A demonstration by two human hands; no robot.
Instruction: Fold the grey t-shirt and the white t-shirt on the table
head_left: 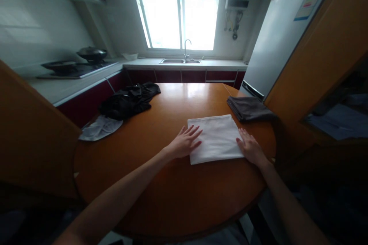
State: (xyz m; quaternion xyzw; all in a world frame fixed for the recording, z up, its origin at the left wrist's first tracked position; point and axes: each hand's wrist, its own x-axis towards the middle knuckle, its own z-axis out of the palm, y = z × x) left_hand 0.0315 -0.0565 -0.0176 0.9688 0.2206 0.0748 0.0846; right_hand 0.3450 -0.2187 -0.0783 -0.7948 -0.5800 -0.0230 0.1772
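Observation:
A folded white cloth (pixel 216 138) lies flat on the round wooden table (pixel 172 183). My left hand (pixel 185 142) rests open on the cloth's left edge, fingers stretched flat. At the cloth's right edge my right hand (pixel 250 147) lies open too, fingers spread on the fabric and the table. Neither hand grips anything.
A folded dark grey cloth (pixel 249 108) sits at the table's far right. A crumpled black garment (pixel 129 100) and a light grey one (pixel 100 128) lie at the far left edge. A fridge (pixel 276 42) stands at the right; counter, stove and sink lie beyond.

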